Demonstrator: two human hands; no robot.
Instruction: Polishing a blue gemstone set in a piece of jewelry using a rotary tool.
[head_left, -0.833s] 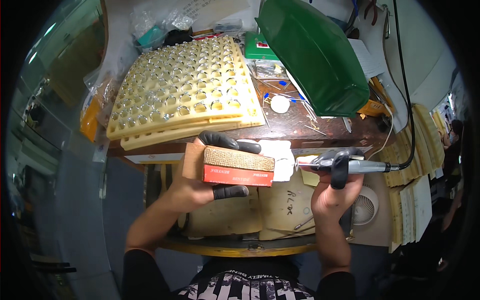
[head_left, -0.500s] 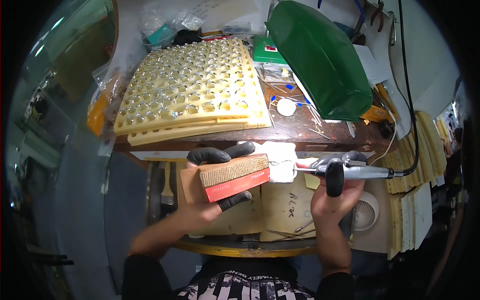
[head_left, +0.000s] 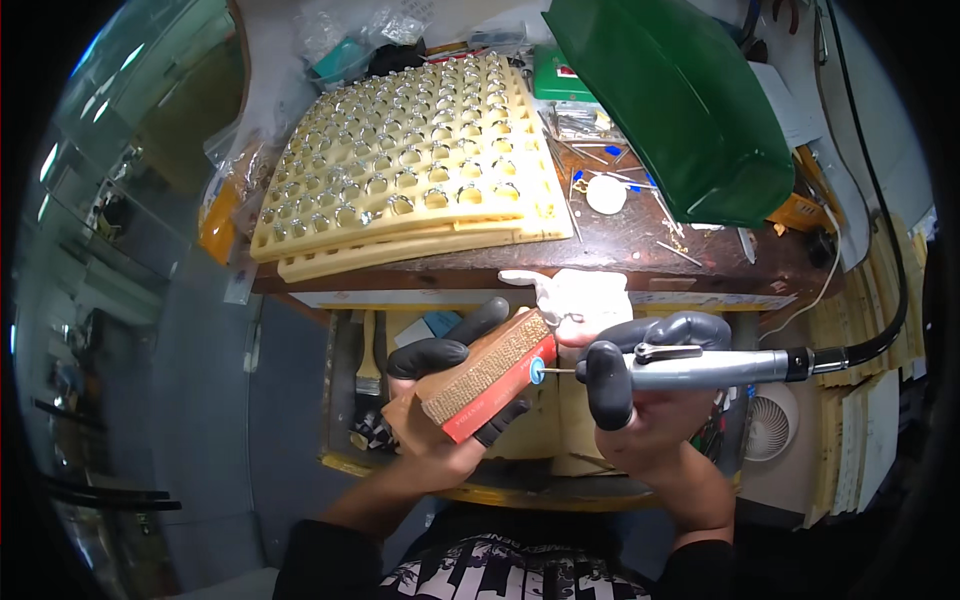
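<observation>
My left hand (head_left: 432,357), in black finger covers, grips a brown block (head_left: 490,372) with a rough, ridged tan face and a red strip along one side. The block is tilted, its right end higher. My right hand (head_left: 655,420), also in black finger covers, is closed around a silver rotary handpiece (head_left: 700,369) with a black cable. On its thin shank sits a small blue wheel (head_left: 537,371), which appears to touch the red side near the block's right end. Just beyond both hands, a white lumpy bench pin (head_left: 592,298) juts from the bench edge.
A cream tray (head_left: 400,232) carries rows of rings at the back left. A green lamp shade (head_left: 690,120) hangs over the bench's right side. Loose burs and a white round piece (head_left: 606,195) lie near it. Below, an open drawer holds a brush (head_left: 368,360); a small fan (head_left: 770,425) stands right.
The block has tilted more steeply. My right hand and the handpiece have come closer to it, and the blue wheel now shows at its red side. The whole view has shifted slightly.
</observation>
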